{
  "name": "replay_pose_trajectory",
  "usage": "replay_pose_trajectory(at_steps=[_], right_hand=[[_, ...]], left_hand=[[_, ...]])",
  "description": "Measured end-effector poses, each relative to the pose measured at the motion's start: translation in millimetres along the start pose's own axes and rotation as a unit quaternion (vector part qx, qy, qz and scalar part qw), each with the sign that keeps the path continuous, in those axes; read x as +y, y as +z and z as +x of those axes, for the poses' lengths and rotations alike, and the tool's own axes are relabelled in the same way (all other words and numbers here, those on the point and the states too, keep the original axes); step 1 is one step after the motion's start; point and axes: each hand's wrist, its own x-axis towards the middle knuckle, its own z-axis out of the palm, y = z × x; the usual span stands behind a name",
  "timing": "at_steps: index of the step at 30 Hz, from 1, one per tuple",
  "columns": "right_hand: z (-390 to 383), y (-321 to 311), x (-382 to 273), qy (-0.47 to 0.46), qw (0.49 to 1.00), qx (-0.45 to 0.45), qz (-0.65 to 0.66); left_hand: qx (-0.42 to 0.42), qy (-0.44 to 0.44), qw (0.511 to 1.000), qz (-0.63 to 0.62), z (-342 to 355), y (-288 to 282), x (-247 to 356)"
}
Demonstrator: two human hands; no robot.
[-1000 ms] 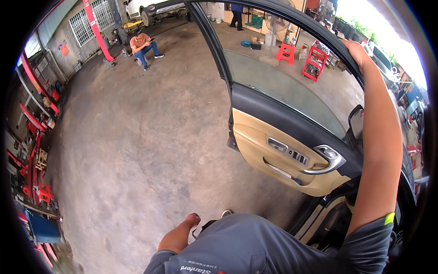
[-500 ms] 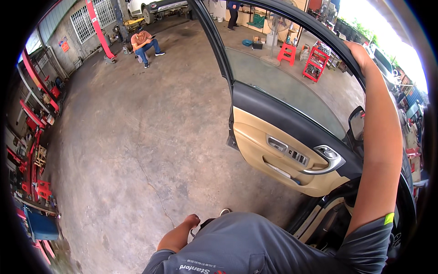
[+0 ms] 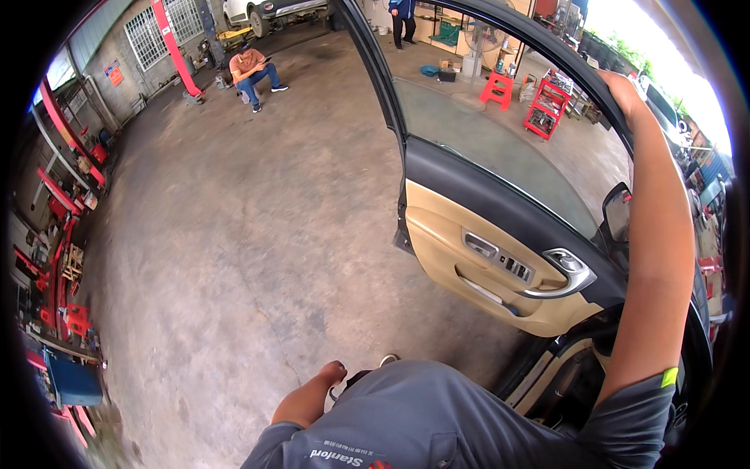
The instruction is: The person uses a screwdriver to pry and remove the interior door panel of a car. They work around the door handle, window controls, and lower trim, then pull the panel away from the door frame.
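An open car door (image 3: 437, 223) with beige and black trim stands to my right. Its trim carries a silver inner handle (image 3: 569, 270) and a panel of window switches (image 3: 512, 267). My right arm is raised along the door, and my right hand (image 3: 621, 92) is closed over the upper window frame (image 3: 556, 45), its fingertips hidden behind the edge. At my waist hangs my left hand (image 3: 334, 373), away from the door, with the fingers curled in; whether anything is inside them is hidden.
Beside my right arm is the side mirror (image 3: 617, 209); the door sill (image 3: 539, 375) lies below. A seated person (image 3: 250, 72) and a red lift post (image 3: 176, 51) are far left. Beyond the glass stand a red stool (image 3: 497, 91) and a red tool cart (image 3: 547, 109).
The view has shifted slightly, so the door and the background sit a little farther right. Both hands keep their places, the right one still on the window frame.
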Motion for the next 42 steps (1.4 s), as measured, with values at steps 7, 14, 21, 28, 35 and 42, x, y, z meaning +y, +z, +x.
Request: replay_pose_trajectory(at_steps=[7, 14, 21, 28, 35, 42], right_hand=[[20.5, -11.8, 15.0, -0.007, 0.999, -0.047, -0.01], [22.2, -6.4, 16.6, 0.0, 0.999, -0.036, -0.014], [29.2, -13.7, 20.0, -0.004, 0.998, -0.057, -0.031], [24.6, -10.8, 15.2, 0.001, 0.998, -0.058, -0.034], [24.2, -11.7, 16.9, 0.001, 0.999, -0.044, -0.018], [21.0, -9.8, 15.6, -0.009, 0.999, -0.042, -0.015]], left_hand=[[-0.028, 0.082, 0.991, 0.099, -5.4, -10.8, 0.6], [-0.024, 0.057, 0.995, 0.083, -11.9, -13.8, 10.5], [-0.028, 0.045, 0.996, 0.078, 20.7, 11.0, -17.8], [-0.033, 0.039, 0.996, 0.071, 24.0, 12.4, -20.7], [-0.014, 0.0, 0.999, 0.034, 27.8, 18.5, -19.9], [-0.034, 0.002, 0.999, 0.04, 26.0, 14.4, -15.0]])
